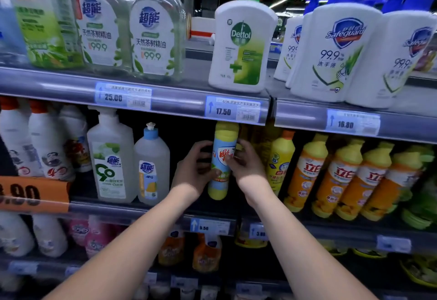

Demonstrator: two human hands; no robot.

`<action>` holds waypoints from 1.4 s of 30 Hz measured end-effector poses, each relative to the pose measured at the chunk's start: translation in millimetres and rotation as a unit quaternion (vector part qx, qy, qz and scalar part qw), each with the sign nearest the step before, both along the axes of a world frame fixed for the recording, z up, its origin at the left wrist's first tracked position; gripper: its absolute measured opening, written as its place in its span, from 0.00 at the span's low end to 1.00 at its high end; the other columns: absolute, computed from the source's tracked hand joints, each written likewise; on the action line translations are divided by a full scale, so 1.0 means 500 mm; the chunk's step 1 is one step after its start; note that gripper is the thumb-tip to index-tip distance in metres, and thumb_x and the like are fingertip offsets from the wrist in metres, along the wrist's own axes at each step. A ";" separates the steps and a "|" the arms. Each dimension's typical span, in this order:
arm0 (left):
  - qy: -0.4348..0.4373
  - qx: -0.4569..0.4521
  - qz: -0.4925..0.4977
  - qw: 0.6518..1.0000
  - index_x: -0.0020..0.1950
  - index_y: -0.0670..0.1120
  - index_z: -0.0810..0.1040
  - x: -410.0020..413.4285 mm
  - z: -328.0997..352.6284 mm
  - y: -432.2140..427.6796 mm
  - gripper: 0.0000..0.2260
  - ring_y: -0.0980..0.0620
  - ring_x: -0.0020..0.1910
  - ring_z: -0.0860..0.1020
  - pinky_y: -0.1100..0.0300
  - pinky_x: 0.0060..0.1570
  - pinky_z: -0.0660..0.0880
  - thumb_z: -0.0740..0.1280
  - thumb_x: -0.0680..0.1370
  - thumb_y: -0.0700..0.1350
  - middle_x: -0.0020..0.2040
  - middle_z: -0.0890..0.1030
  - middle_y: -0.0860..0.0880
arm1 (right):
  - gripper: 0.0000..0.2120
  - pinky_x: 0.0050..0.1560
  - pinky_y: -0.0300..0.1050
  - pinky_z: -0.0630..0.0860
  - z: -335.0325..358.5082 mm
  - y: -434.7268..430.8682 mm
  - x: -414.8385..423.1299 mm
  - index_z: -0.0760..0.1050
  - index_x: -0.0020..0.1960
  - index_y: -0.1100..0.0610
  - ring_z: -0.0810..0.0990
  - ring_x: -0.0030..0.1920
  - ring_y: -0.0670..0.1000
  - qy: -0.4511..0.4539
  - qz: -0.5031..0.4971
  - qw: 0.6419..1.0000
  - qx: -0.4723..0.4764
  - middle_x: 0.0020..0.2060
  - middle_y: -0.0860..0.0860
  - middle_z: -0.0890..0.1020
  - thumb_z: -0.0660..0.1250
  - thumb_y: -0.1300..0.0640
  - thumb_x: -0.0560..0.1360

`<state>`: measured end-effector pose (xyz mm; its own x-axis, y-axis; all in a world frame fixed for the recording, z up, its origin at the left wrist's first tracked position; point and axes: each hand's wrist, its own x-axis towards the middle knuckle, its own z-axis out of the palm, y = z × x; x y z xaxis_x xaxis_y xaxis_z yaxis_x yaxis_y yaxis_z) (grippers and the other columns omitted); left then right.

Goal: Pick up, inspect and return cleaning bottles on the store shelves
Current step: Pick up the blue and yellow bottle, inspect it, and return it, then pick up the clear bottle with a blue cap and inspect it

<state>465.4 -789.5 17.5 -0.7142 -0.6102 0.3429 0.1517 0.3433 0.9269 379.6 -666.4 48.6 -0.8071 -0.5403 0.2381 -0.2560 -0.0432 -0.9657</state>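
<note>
A tall yellow bottle point(221, 165) with a light-blue label and red characters stands upright in the gap of the middle shelf, its cap just under the shelf edge above. My left hand point(194, 168) grips its left side, fingers curled round the label. On its right side my right hand point(246, 162) holds it too, fingertips on the front of the label. The bottle's base is level with the middle shelf's front rail point(142, 210); whether it rests on the shelf I cannot tell.
Clear detergent bottles point(111, 158) stand to the left of the gap, yellow and orange dish-soap bottles point(307, 172) to the right. On the upper shelf a Dettol pump bottle point(241, 46) sits directly above, beside white Safeguard bottles point(335, 54). Price tags line the rails.
</note>
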 end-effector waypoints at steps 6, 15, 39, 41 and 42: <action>-0.024 -0.022 -0.012 0.999 0.61 0.65 0.71 0.001 -0.042 -0.008 0.33 0.71 0.47 0.82 0.71 0.48 0.79 0.77 0.73 0.30 0.55 0.82 0.58 | 0.21 0.52 0.34 0.76 -0.041 0.000 -0.010 0.69 0.71 0.49 0.79 0.57 0.41 0.036 -0.006 0.998 0.053 0.59 0.46 0.80 0.70 0.60 0.82; -0.054 -0.025 -0.018 0.998 0.63 0.55 0.73 0.015 -0.054 -0.012 0.24 0.69 0.52 0.79 0.74 0.49 0.78 0.78 0.75 0.36 0.55 0.82 0.59 | 0.18 0.45 0.29 0.77 -0.074 -0.003 -0.010 0.70 0.66 0.49 0.78 0.52 0.35 0.055 -0.043 0.995 0.069 0.52 0.38 0.79 0.71 0.61 0.81; -0.123 -0.052 0.118 0.984 0.54 0.53 0.80 0.374 -0.067 -0.165 0.07 0.59 0.45 0.85 0.56 0.48 0.83 0.72 0.79 0.44 0.46 0.85 0.56 | 0.31 0.64 0.55 0.80 -0.093 -0.247 0.213 0.73 0.72 0.54 0.83 0.63 0.55 -0.009 0.028 0.993 0.119 0.62 0.52 0.84 0.80 0.60 0.73; -0.140 -0.062 0.123 0.981 0.60 0.53 0.80 0.380 -0.074 -0.174 0.11 0.58 0.52 0.83 0.57 0.55 0.82 0.73 0.79 0.45 0.51 0.84 0.58 | 0.28 0.60 0.51 0.81 -0.097 -0.244 0.215 0.75 0.68 0.50 0.84 0.62 0.54 -0.014 0.017 0.995 0.101 0.58 0.47 0.84 0.81 0.60 0.73; -0.141 -0.066 0.122 0.980 0.64 0.52 0.80 0.383 -0.075 -0.176 0.14 0.58 0.55 0.83 0.58 0.57 0.81 0.73 0.79 0.46 0.53 0.84 0.58 | 0.27 0.60 0.51 0.82 -0.098 -0.240 0.219 0.75 0.68 0.50 0.84 0.60 0.52 -0.015 0.010 0.996 0.091 0.57 0.46 0.85 0.81 0.60 0.72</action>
<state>656.9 -877.5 -20.0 -0.6297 -0.7391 0.2393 -0.2067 0.4562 0.8655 489.0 -786.4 -0.2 -0.8015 -0.5878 0.1101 -0.2275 0.1295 -0.9651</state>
